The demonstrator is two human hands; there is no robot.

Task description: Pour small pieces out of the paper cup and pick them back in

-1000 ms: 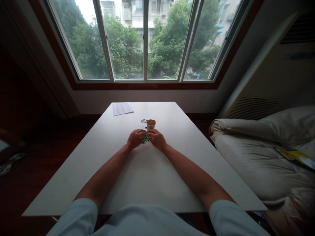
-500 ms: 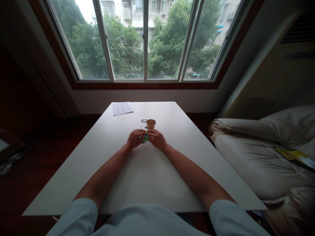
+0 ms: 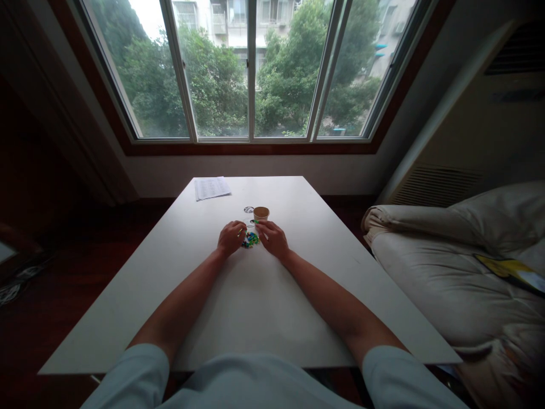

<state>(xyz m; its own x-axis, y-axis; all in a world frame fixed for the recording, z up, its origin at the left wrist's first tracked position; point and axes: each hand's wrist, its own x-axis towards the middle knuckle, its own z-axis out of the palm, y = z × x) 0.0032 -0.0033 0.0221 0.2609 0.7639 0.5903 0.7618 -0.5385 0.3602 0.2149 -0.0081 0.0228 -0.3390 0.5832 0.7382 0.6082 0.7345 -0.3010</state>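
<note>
Small blue, green and dark pieces lie in a loose pile (image 3: 250, 240) on the white table (image 3: 255, 307), between my two hands. On the left of the pile, my left hand (image 3: 231, 237) has its fingers curled and pinched, with a speck of yellowish colour at the fingertips; what it holds is too small to make out. My right hand (image 3: 273, 238) pinches a small green piece (image 3: 256, 222) in front of a paper cup (image 3: 261, 213). Beside the cup lies a clear round disc or lid (image 3: 248, 222), partly hidden, with a dark mark near it.
Behind the clear disc is another round, silvery item (image 3: 249, 209). Printed sheets of paper (image 3: 212, 188) lie at the table's far left corner. A padded pale sofa (image 3: 434, 272) stands along the right side, and a wide window (image 3: 251, 74) faces the table.
My hands have drawn apart; they were meeting over the pile. The left moved slightly left, uncovering more pieces, and a green piece now shows at my right fingertips.
</note>
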